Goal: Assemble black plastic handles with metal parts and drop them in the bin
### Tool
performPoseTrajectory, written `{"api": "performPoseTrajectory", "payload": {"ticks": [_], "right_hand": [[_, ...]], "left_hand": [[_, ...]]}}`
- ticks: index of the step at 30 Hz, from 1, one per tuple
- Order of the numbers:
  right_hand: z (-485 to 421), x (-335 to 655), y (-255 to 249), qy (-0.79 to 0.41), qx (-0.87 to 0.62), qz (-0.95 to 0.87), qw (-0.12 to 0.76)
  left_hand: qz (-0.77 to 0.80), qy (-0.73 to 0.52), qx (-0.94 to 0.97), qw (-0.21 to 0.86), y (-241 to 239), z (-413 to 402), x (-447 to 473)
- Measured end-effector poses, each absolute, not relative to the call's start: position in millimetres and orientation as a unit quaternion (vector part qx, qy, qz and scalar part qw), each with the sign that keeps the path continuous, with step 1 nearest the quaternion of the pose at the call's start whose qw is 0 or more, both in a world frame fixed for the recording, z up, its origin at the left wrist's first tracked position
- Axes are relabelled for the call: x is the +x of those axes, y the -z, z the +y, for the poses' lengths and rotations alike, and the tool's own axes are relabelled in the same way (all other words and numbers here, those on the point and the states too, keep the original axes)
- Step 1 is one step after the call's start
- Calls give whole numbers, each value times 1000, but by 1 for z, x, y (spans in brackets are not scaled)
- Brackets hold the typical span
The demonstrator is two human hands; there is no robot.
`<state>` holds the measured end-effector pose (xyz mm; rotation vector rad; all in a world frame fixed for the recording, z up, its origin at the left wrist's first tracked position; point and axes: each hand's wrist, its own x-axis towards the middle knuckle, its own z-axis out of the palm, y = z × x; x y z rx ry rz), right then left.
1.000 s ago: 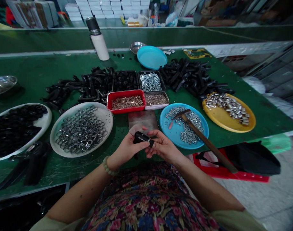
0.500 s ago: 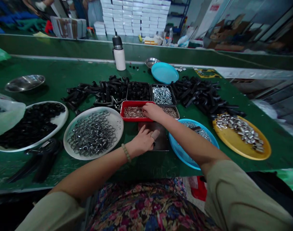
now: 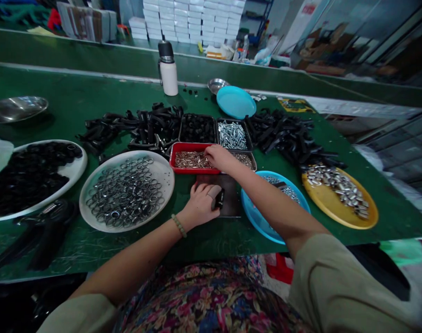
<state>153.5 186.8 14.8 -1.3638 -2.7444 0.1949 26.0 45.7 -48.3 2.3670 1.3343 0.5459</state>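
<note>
My left hand point(image 3: 202, 203) is closed around a small black part point(image 3: 220, 199), which shows beyond the fingers, over a dark metal plate point(image 3: 232, 196) on the bench. My right hand point(image 3: 218, 156) reaches into a red tray point(image 3: 197, 170) of small copper-coloured pins point(image 3: 190, 160). Its fingers are bent together at the pins, and whatever the fingertips pinch is hidden. Right beside the red tray, partly behind my right wrist, lies another tray of small metal pieces point(image 3: 244, 160). Behind them sit a tray of black parts point(image 3: 198, 129) and a tray of silver screws point(image 3: 232, 135).
To the left are a white plate of metal rings point(image 3: 167, 180) and a plate of black rings point(image 3: 75, 170). A blue plate point(image 3: 247, 208) lies under my right forearm, with a yellow plate point(image 3: 322, 203) further right. Black handle-like parts point(image 3: 280, 136) and a bottle point(image 3: 169, 78) stand behind.
My left hand has curled its fingers in, and the black part now shows more plainly at its side. My right hand stays at the pins. The view has shifted slightly.
</note>
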Motion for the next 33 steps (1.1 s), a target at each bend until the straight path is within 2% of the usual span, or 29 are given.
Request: {"api": "performPoseTrajectory", "payload": {"ticks": [4, 7, 11, 19, 26, 28, 30, 33], "right_hand": [[135, 195, -9, -214, -454, -851, 153], [100, 216, 5, -265, -489, -815, 161], [83, 218, 18, -212, -514, -825, 107], [74, 207, 15, 5, -448, -894, -1], [67, 206, 17, 17, -445, -895, -5], [60, 230, 16, 33, -501, -864, 27], [48, 267, 15, 73, -626, -775, 40], [28, 319, 18, 68, -767, -637, -33]], "left_hand": [[481, -209, 828, 199, 49, 47, 28], [490, -206, 822, 204, 51, 47, 29], [497, -205, 820, 195, 54, 48, 30], [501, -196, 821, 192, 54, 48, 31], [512, -185, 822, 165, 58, 49, 33], [509, -190, 824, 161, 59, 49, 33], [503, -194, 826, 160, 60, 50, 32], [497, -199, 829, 160, 60, 49, 31]]}}
